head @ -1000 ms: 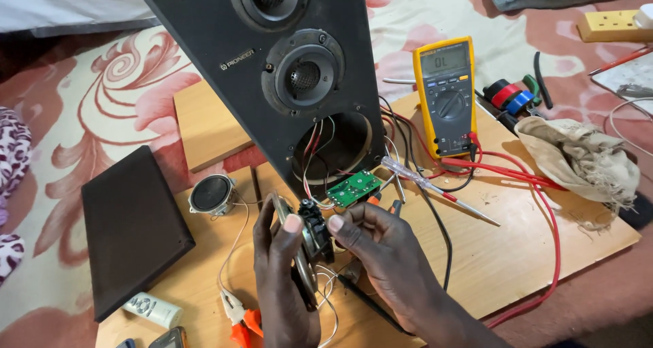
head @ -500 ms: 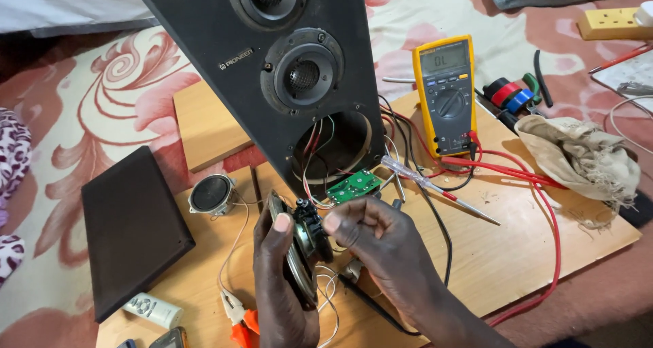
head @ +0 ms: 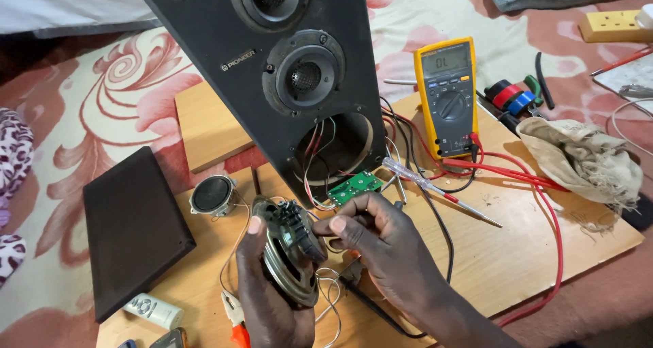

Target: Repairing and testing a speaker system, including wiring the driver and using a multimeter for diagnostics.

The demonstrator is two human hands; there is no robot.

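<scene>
The left hand (head: 269, 300) rose from below, fingers clasped around the rim of a speaker driver (head: 289, 253) held on edge above the desk (head: 517, 259). The right hand (head: 381, 242) came across from the right, fingers pinched at the driver's black back. The wooden desk lay on a patterned floral cloth (head: 95, 96), beside a black speaker cabinet (head: 224, 35) and a yellow multimeter (head: 445, 96). Since half a second before, the driver had tilted slightly; both grips stayed.
</scene>
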